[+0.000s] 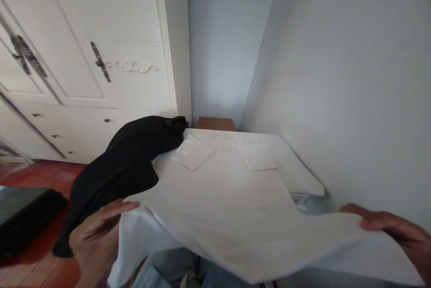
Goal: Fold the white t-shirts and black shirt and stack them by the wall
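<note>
You hold the white cloth [218,198] by its near edge, left hand [96,238] and right hand [393,229] each with the grip closed on a corner. Its far part lies spread flat. A black garment [124,167] lies just left, touching it, with folded white squares [192,152] at the far end.

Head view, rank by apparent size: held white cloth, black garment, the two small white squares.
1. white cloth: largest, though nearest the camera.
2. black garment.
3. left white square and right white square: smallest. They look alike, so I won't rank them. Both lie farthest from the camera.
</note>
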Demonstrator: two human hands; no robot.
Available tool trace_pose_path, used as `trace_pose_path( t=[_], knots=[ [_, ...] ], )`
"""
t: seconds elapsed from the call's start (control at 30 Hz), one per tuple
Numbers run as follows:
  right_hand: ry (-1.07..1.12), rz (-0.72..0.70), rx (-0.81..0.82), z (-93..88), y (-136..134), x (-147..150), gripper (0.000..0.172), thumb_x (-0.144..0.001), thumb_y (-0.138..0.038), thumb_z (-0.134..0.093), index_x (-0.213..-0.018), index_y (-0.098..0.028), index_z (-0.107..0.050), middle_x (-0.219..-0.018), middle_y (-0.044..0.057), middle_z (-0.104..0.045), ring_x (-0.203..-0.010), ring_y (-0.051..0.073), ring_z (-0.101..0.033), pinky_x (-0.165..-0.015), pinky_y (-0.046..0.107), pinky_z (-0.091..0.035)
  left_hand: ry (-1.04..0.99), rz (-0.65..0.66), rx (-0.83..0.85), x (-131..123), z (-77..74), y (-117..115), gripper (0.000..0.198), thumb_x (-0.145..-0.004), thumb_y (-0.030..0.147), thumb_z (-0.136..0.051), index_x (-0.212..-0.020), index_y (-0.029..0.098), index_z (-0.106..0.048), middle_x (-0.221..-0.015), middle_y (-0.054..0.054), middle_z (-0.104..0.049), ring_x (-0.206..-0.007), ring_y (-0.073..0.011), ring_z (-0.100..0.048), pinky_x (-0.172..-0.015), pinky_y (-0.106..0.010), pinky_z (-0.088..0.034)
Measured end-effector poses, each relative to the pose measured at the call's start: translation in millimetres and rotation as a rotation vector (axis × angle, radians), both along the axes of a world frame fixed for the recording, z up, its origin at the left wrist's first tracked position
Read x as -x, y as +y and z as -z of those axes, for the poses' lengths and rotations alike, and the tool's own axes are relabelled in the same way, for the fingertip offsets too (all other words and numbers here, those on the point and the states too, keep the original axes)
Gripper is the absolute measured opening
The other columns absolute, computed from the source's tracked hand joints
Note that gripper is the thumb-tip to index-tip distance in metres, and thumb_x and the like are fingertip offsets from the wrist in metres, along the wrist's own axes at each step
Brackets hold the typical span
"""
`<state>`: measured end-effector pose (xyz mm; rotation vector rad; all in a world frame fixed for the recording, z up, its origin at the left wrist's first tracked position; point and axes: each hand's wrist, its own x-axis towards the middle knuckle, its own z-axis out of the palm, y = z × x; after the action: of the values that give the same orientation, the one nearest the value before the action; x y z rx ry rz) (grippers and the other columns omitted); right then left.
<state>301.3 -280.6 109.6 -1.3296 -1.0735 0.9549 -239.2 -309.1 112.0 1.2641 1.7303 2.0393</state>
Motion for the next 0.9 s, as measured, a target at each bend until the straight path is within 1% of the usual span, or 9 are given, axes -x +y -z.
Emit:
trace_pose_path(
  t=[0.1, 0.17, 0.27, 0.33, 0.4, 0.5, 0.63, 0.8, 0.9],
  knots=[
    [-0.096, -0.151, -0.258, -33.2, 70, 29, 0.027, -0.046, -0.035, -0.091, -0.064, -0.025, -0.074, -0.086, 0.014, -0.069, -0.081, 0.027, -0.066, -0.062, 0.034, -0.053, 0.112, 0.129, -0.167, -3, -26.6, 50, 0.014, -0.069, 0.033, -0.075, -0.077, 0.022, -0.076, -0.077, 0.000, -0.072, -0.070, -0.0167, -0.063, -0.060, -0.024, -0.049],
    [0.052, -0.259, -0.376, -47.2, 128, 49, 0.021, -0.056, -0.034, -0.086, -0.070, -0.025, -0.073, -0.083, 0.007, -0.067, -0.075, 0.019, -0.063, -0.061, 0.028, -0.050, 0.231, 0.119, -0.223, -5, -39.8, 100, 0.019, -0.075, 0.034, -0.069, -0.077, 0.015, -0.070, -0.076, 0.000, -0.066, -0.071, -0.0140, -0.059, -0.065, -0.023, -0.047],
    [0.260, -0.220, -0.276, -46.8, 221, 71, 0.016, -0.062, -0.027, -0.079, -0.074, -0.023, -0.069, -0.097, 0.003, -0.070, -0.080, 0.017, -0.064, -0.071, 0.028, -0.052, 0.516, 0.043, 0.086, -6, -42.4, 186, 0.030, -0.085, 0.031, -0.054, -0.084, 0.005, -0.069, -0.089, -0.007, -0.066, -0.088, -0.0161, -0.059, -0.079, -0.026, -0.044],
    [0.295, -0.129, -0.089, -31.7, 273, 78, 0.012, -0.064, -0.020, -0.074, -0.073, -0.020, -0.066, -0.082, 0.003, -0.070, -0.072, 0.015, -0.062, -0.068, 0.026, -0.052, 0.568, 0.052, 0.488, -6, -31.0, 241, 0.033, -0.090, 0.030, -0.048, -0.091, 0.006, -0.070, -0.088, -0.008, -0.068, -0.083, -0.0162, -0.061, -0.074, -0.026, -0.044],
    [0.263, -0.073, 0.089, -8.6, 310, 81, 0.010, -0.064, -0.014, -0.071, -0.070, -0.018, -0.064, -0.070, 0.004, -0.068, -0.063, 0.015, -0.059, -0.061, 0.026, -0.051, 0.576, 0.071, 0.641, -4, -12.3, 284, 0.030, -0.088, 0.032, -0.053, -0.090, 0.008, -0.071, -0.085, -0.010, -0.070, -0.078, -0.0185, -0.063, -0.068, -0.026, -0.043],
    [0.212, -0.033, 0.246, 29.5, 336, 78, 0.013, -0.061, -0.012, -0.071, -0.065, -0.018, -0.060, -0.058, 0.001, -0.063, -0.056, 0.016, -0.056, -0.055, 0.027, -0.050, 0.587, 0.108, 0.800, 1, 17.4, 324, 0.026, -0.087, 0.033, -0.057, -0.087, 0.010, -0.071, -0.077, -0.012, -0.070, -0.073, -0.0209, -0.066, -0.065, -0.027, -0.044],
    [0.169, -0.002, 0.291, 63.9, 338, 70, 0.020, -0.057, -0.016, -0.075, -0.059, -0.020, -0.056, -0.048, -0.005, -0.054, -0.047, 0.013, -0.048, -0.045, 0.024, -0.041, 0.632, 0.159, 0.870, 8, 40.6, 344, 0.028, -0.086, 0.033, -0.057, -0.092, 0.010, -0.071, -0.080, -0.015, -0.071, -0.076, -0.0251, -0.069, -0.070, -0.031, -0.048],
    [0.077, -0.032, 0.310, 66.9, 336, 64, 0.023, -0.055, -0.024, -0.082, -0.068, -0.019, -0.063, -0.050, -0.006, -0.052, -0.046, 0.010, -0.043, -0.038, 0.020, -0.028, 0.824, 0.386, 0.676, 10, 45.0, 356, 0.056, -0.071, 0.015, -0.064, -0.127, 0.012, -0.063, -0.132, -0.017, -0.062, -0.121, -0.0277, -0.058, -0.105, -0.034, -0.041],
    [-0.054, -0.095, 0.305, 58.7, 340, 65, 0.026, -0.058, -0.030, -0.083, -0.069, -0.018, -0.063, -0.054, -0.005, -0.054, -0.050, 0.010, -0.047, -0.042, 0.019, -0.033, 0.965, 0.676, 0.520, 12, 44.1, 365, 0.041, -0.070, 0.012, -0.061, -0.109, 0.014, -0.072, -0.130, -0.013, -0.064, -0.122, -0.0266, -0.057, -0.111, -0.034, -0.036]
  ],
)
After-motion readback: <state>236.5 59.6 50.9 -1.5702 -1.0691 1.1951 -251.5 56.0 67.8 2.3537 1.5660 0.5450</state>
